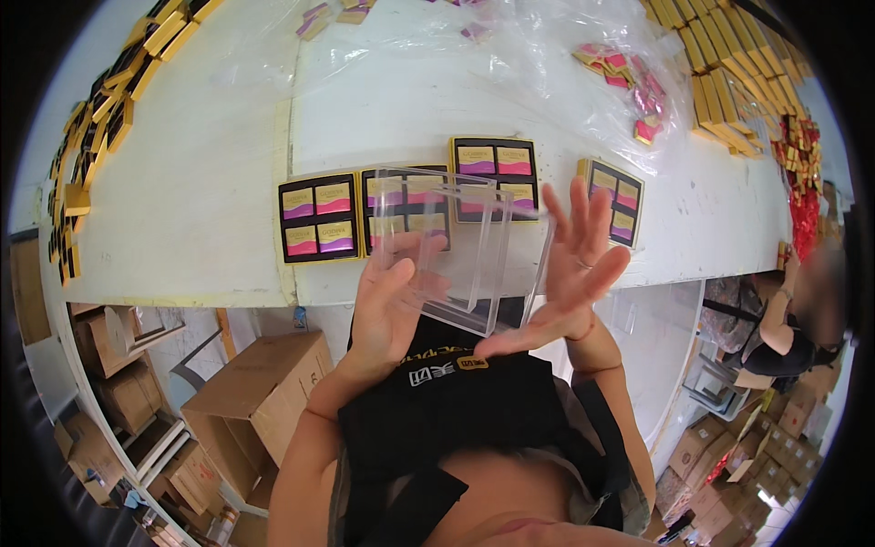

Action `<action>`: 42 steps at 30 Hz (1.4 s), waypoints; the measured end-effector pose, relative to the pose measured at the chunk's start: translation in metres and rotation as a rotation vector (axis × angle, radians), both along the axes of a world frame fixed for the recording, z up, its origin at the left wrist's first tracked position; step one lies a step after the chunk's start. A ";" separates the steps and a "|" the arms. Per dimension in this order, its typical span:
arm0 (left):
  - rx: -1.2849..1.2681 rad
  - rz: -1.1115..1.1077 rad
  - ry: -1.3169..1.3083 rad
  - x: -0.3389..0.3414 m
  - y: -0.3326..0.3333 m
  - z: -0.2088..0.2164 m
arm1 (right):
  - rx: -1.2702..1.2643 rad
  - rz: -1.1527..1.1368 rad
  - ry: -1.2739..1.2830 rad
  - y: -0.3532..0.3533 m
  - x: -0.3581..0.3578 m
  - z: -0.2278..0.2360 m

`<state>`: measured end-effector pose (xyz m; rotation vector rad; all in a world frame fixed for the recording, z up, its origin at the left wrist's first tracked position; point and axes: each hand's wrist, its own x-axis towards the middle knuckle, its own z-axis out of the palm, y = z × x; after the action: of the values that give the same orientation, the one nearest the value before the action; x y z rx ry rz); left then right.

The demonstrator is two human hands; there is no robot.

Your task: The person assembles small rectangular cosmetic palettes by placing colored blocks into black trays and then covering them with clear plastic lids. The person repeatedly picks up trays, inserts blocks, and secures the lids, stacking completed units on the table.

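The clear lids (485, 264) are held up over the near edge of the worktop (200, 228), and some of the boxes are seen through them. Their left side is pinched by the left hand (387, 301), with the thumb in front. The right hand (579, 283) is spread wide at their right side; whether a lid is touched by it cannot be told.

The lids look light and stiff, and thin enough to be cracked if squeezed hard. They may be slippery, and could be scratched. They are best held by their side walls or corners, so that the flat faces are not smudged.

An open brown carton (292, 374) is seen below the near edge, to the left.

Past the hands, a row of boxes is set near the middle of the near edge: a left box (319, 261), one partly covered by the lids, one a bit farther back, and a right box (641, 210) set apart. They are filled with small gold, pink and purple packs (333, 198).

Farther back, thin wrap (410, 68) is spread over the worktop. Gold boxes (720, 100) are piled at the far right corner.
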<state>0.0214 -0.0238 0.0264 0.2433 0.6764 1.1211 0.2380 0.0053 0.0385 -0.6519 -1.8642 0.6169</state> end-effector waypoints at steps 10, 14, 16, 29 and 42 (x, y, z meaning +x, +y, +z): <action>0.164 -0.049 0.040 -0.005 -0.007 0.008 | -0.177 -0.107 -0.787 0.018 0.024 0.047; 0.223 0.177 0.079 -0.020 -0.001 -0.003 | -0.135 -0.112 -0.861 0.063 0.039 0.044; 0.210 0.238 -0.076 -0.042 -0.002 -0.011 | -0.196 -0.046 -0.850 0.072 0.040 0.029; 0.156 0.403 0.038 -0.071 -0.002 -0.025 | -0.399 0.083 -0.885 0.087 0.043 0.029; 0.145 0.386 0.021 -0.065 0.005 -0.026 | -0.352 -0.111 -0.909 0.054 0.048 0.019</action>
<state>-0.0439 -0.0184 0.0000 0.2544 0.6786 1.5416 0.2856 0.0598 0.0574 -1.4301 -2.5369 0.6327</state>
